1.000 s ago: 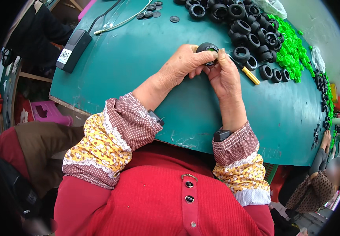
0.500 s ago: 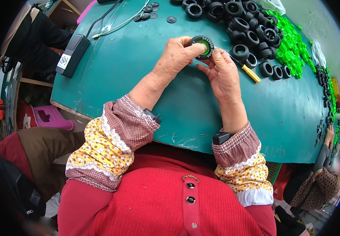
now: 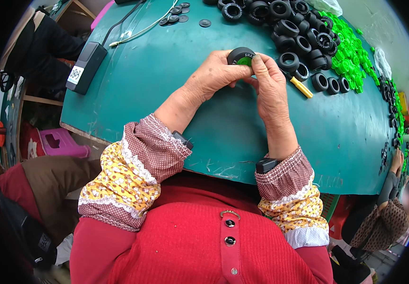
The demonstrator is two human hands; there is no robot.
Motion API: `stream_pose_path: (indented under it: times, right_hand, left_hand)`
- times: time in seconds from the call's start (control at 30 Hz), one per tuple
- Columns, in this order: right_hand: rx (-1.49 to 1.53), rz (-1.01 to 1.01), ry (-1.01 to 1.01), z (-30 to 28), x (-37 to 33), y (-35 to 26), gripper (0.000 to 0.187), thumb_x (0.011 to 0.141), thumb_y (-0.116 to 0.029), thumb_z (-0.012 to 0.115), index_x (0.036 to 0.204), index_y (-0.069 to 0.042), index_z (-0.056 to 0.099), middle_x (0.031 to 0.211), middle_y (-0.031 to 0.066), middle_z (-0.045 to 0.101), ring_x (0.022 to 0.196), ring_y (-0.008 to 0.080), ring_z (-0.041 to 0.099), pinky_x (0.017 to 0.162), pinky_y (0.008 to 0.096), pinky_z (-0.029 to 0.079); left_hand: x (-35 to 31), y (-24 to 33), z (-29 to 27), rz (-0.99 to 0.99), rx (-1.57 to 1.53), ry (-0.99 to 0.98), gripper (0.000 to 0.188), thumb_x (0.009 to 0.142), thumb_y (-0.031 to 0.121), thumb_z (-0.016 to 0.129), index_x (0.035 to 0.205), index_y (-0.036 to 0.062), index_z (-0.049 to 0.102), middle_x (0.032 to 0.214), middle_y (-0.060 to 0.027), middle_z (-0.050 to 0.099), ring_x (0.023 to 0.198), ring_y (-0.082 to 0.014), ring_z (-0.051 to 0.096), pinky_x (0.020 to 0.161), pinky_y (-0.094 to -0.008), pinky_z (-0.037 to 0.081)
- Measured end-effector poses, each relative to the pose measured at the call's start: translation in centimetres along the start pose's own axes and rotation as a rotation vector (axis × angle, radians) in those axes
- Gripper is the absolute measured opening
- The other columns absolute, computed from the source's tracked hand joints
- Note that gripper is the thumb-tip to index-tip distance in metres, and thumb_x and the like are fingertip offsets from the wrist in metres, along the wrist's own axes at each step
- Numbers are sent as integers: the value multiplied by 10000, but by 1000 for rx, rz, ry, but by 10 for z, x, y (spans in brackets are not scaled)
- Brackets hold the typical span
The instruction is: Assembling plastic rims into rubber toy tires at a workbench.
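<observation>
Between my two hands is a small black toy tire [image 3: 240, 53] with a bright green hub [image 3: 245, 61] inside it, held above the green table. My left hand [image 3: 217, 72] grips its left side, the thumb pressing at the hub's lower edge. On the other side, my right hand [image 3: 269, 81] pinches the tire's right edge between thumb and fingertips. Part of the hub is hidden by the thumbs. Just right of my right hand lies a screwdriver with a yellow handle [image 3: 301, 87], its tip toward the loose tires.
A heap of black tires [image 3: 304, 42] and a pile of green hubs [image 3: 348, 61] cover the far right of the table [image 3: 157, 85]. Several black discs [image 3: 173, 19], a white cable [image 3: 143, 32] and a black power adapter [image 3: 87, 67] lie left. Another person's hand [image 3: 396, 161] rests at the right edge.
The tire has tilted in my hands, so more of its tread shows and less of the green hub. My left hand has shifted slightly nearer.
</observation>
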State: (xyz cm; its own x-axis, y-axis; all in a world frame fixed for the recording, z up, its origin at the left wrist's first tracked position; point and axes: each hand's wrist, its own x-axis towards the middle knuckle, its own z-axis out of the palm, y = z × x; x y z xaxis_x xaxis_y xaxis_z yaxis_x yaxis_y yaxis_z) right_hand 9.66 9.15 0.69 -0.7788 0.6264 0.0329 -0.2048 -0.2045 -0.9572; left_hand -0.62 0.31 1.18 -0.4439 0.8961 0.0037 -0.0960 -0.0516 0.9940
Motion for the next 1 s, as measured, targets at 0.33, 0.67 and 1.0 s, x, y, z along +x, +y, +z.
stream_pose_path:
  times: [0.33, 0.67, 1.0]
  right_hand:
    - [-55, 48, -73, -3, -1, -6, 290, 861, -268, 541, 967, -1, 571, 769, 1, 561, 642, 35, 474, 527, 162, 376]
    - [37, 100, -89, -3, -2, -5, 262, 880, -252, 504, 929, -3, 572, 697, 0, 546, 533, 40, 434, 443, 177, 345]
    - [160, 167, -156, -11, -2, -9, 250, 868, -238, 508, 904, 4, 562, 716, 45, 565, 530, 105, 504, 426, 222, 399]
  left_hand:
    - [-2, 3, 3, -148, -80, -177, 258, 757, 282, 631, 784, 28, 590, 667, -45, 582, 556, -111, 569, 509, -199, 441]
    - [-4, 9, 6, -187, 38, -193, 191, 750, 216, 614, 788, 30, 592, 665, -48, 588, 570, -113, 576, 530, -200, 454]
    - [-4, 7, 12, -133, 145, -189, 181, 739, 182, 607, 826, 25, 582, 683, -33, 588, 574, -100, 568, 531, -209, 466]
